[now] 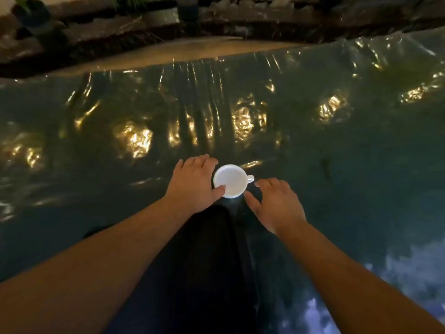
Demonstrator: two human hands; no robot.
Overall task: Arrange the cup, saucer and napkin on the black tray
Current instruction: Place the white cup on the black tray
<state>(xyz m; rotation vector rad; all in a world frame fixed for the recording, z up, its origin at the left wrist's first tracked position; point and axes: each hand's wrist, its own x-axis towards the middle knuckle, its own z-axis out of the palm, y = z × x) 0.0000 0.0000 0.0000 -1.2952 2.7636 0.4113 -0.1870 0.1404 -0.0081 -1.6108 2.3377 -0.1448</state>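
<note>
While the white cup is sitting upright and empty on the glossy dark sheeting, its handle is pointing away from the left hand and towards the space just beyond the right hand. The left hand is pressing against the cup's side, thumb resting at the near rim and fingers curving round the far wall, so it looks to be grasping the cup, though the far contact is hidden. The right hand is hovering just beside the cup with fingers spread and loose, holding nothing, its fingertips near the handle but apart from it. To do this step well, I would judge the left hand should be keeping the cup level and the grip low on the wall instead of on the thin rim, while the right hand is taking the handle or steadying the base before any lift. A dark flat shape is lying just nearer than the cup, between the forearms; it may be the black tray, but the dim light is making that uncertain. No saucer or napkin is showing anywhere, so most of the task seems to be lying ahead. Wrinkles and bright reflections are running across the sheeting beyond the cup, and a blurred dark ledge with stones is lying well beyond that; nothing is standing close enough to block the cup.
</note>
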